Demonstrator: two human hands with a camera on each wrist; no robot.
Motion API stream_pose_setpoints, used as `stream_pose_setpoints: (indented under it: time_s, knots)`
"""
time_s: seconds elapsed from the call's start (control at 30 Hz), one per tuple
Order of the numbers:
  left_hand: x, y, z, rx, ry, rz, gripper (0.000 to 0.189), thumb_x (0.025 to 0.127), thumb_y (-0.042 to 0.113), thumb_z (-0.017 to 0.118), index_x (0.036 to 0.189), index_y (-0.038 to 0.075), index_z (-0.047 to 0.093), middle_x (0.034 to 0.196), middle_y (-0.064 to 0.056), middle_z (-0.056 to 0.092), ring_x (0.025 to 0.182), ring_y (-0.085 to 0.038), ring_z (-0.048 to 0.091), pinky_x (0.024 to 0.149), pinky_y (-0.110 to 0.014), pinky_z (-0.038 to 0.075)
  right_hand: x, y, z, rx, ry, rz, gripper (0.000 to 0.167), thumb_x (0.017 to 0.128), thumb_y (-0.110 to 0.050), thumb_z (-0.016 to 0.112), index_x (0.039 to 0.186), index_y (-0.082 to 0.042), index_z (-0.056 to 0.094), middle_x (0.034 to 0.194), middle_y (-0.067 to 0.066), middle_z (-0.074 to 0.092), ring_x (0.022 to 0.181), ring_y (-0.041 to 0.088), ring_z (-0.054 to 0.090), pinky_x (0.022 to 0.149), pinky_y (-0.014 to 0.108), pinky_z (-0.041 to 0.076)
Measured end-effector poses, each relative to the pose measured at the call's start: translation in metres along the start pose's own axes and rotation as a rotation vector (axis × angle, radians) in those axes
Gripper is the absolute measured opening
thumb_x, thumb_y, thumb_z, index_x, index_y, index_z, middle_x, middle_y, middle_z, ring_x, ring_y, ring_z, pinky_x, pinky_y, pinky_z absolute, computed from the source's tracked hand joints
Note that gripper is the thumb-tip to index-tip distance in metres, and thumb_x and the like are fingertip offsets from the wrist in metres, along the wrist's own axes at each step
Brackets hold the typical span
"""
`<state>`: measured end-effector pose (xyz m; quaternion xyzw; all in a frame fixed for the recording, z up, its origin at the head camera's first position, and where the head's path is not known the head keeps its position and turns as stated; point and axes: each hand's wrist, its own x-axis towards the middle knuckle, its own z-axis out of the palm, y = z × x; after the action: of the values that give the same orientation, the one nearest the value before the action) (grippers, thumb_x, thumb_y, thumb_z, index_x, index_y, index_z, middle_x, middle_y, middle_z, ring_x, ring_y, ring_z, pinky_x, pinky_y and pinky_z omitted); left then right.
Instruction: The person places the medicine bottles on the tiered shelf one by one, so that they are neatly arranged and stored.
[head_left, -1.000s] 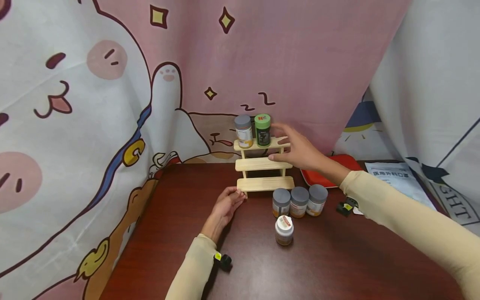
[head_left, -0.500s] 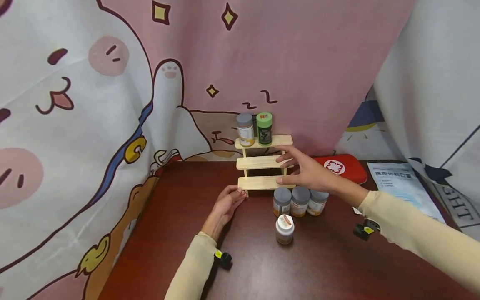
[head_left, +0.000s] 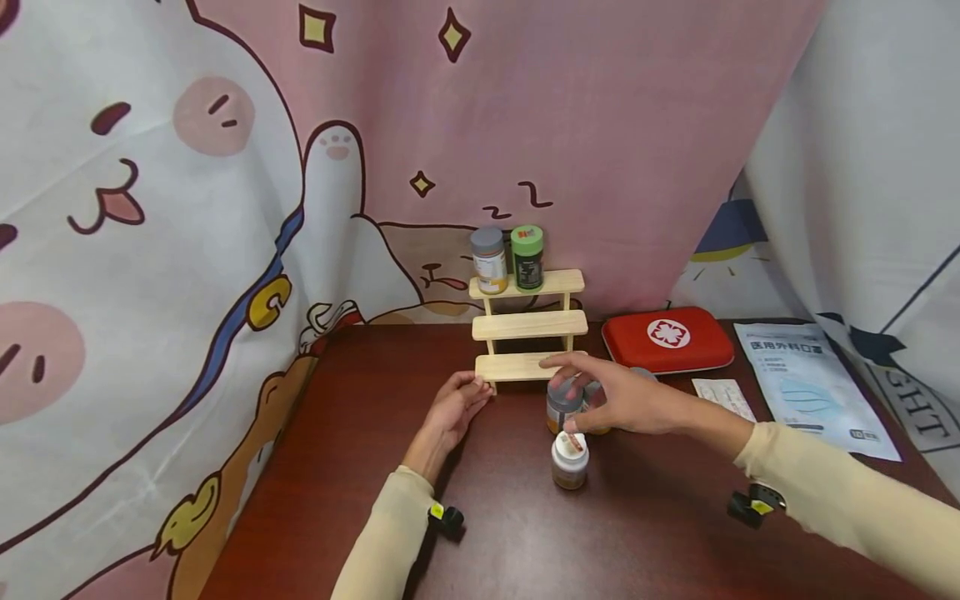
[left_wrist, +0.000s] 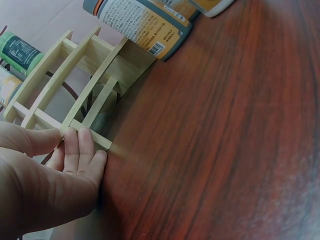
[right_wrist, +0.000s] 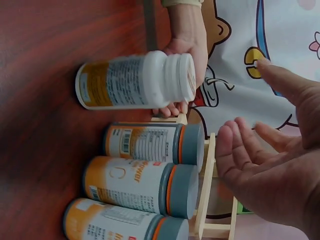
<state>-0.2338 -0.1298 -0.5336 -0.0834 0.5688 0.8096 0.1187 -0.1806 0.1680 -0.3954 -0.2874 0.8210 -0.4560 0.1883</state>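
Looks like the step in hand is grabbing a container, can't tell which. The right hand point(head_left: 633, 400) is hovering over the grey-lidded jars point(right_wrist: 127, 187) near the white bottle point(head_left: 569, 470), thumb spread from loosely bent fingers, holding nothing. Left hand point(head_left: 453, 411) is pinching the bottom shelf's left end point(head_left: 498, 367). Next move's probably calling for closing around a lid.

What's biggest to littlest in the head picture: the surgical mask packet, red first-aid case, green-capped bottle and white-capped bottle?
1. Surgical mask packet
2. Red first-aid case
3. Green-capped bottle and white-capped bottle: too alike to rank
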Motion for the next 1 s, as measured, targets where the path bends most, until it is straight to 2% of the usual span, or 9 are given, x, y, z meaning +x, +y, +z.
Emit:
stream_pose_setpoints:
  time_s: [0.17,0.33,0.47,0.63,0.8,1.0]
  knots:
    - [0.0,0.001,0.0,0.004,-0.004,0.003,0.014,0.106,0.007,0.062,0.119,0.006,0.056,0.097,0.0,0.072,0.096,-0.014,0.073,0.118,-0.048,0.051,-0.011,0.006,0.009,0.014,-0.032,0.01,0.065,0.09,-0.022,0.085,0.147,-0.021,0.053,0.136,0.017,0.061,0.112,0.035,0.059,0.082,0.029,0.054]
    - [0.001,0.002,0.0,-0.009,0.003,0.011,0.012,0.106,0.006,0.061,0.117,0.007,0.056,0.096,0.0,0.072,0.095,-0.014,0.073,0.117,-0.047,0.052,-0.021,0.014,0.021,0.014,-0.056,0.001,0.062,0.09,-0.023,0.086,0.144,-0.019,0.056,0.136,0.011,0.06,0.112,0.029,0.056,0.078,0.028,0.054]
    - [0.001,0.002,0.001,-0.008,0.009,0.016,0.011,0.106,0.006,0.061,0.116,0.008,0.056,0.096,0.0,0.072,0.095,-0.014,0.073,0.118,-0.048,0.051,-0.029,0.02,0.028,0.019,-0.049,-0.036,0.065,0.088,-0.022,0.087,0.144,-0.016,0.056,0.141,0.013,0.057,0.11,0.026,0.054,0.076,0.027,0.054]
    - [0.0,0.002,0.004,-0.004,0.002,0.018,0.01,0.106,0.005,0.06,0.115,0.009,0.056,0.096,0.0,0.071,0.096,-0.015,0.073,0.12,-0.05,0.049,-0.038,0.029,0.035,0.014,-0.028,-0.083,0.062,0.091,-0.022,0.084,0.146,-0.015,0.056,0.144,0.012,0.057,0.111,0.023,0.053,0.078,0.03,0.055]
    - [-0.001,0.002,0.003,-0.003,0.001,0.013,0.011,0.106,0.006,0.06,0.116,0.008,0.056,0.096,0.0,0.072,0.096,-0.015,0.074,0.119,-0.049,0.05,-0.038,0.037,0.041,0.003,0.008,-0.134,0.054,0.094,-0.019,0.081,0.143,-0.016,0.058,0.141,0.012,0.061,0.112,0.018,0.055,0.081,0.032,0.056]
    - [-0.002,0.0,0.001,-0.005,0.012,0.007,0.011,0.106,0.006,0.061,0.116,0.008,0.057,0.095,0.0,0.071,0.097,-0.016,0.074,0.12,-0.05,0.05,-0.032,0.048,0.05,0.051,0.037,-0.152,0.051,0.095,-0.02,0.081,0.14,-0.015,0.059,0.14,0.015,0.063,0.11,0.014,0.061,0.081,0.029,0.056]
